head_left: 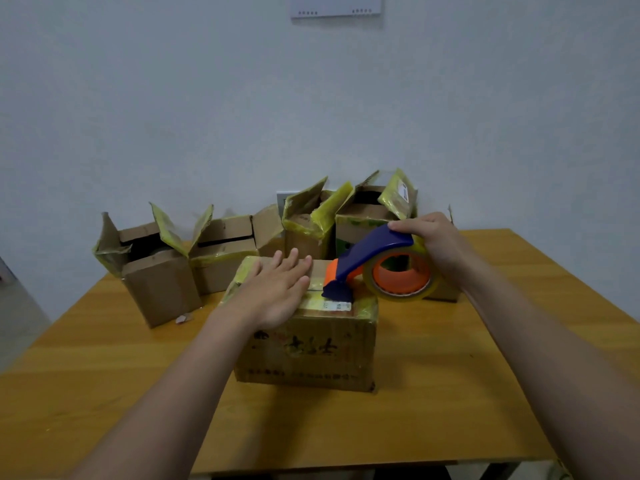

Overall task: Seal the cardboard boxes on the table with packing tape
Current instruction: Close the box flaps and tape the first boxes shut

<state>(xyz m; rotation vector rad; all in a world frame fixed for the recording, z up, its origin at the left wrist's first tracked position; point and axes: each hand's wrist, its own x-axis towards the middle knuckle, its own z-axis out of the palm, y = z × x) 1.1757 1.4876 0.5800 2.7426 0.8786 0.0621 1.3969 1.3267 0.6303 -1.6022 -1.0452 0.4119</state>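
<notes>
While left hand (277,292) lies flat, fingers straight, pinning the flaps of the near box (308,344) mid-desk (104,368), right hand (433,244) grips tape dispenser (367,261), blade on the seam. Open boxes (156,265) wait behind.

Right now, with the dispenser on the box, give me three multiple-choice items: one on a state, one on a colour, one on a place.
1. The back boxes have flaps: A. taped shut; B. standing open; C. cut off.
2. The tape dispenser has a handle coloured: A. blue; B. green; C. white.
3. The left hand lies: A. inside a back box; B. flat on the front box; C. round the dispenser.
Answers: 1 B, flaps stick up above open tops; 2 A, the blue handle shows under the right hand; 3 B, straight fingers rest on its closed top.
</notes>
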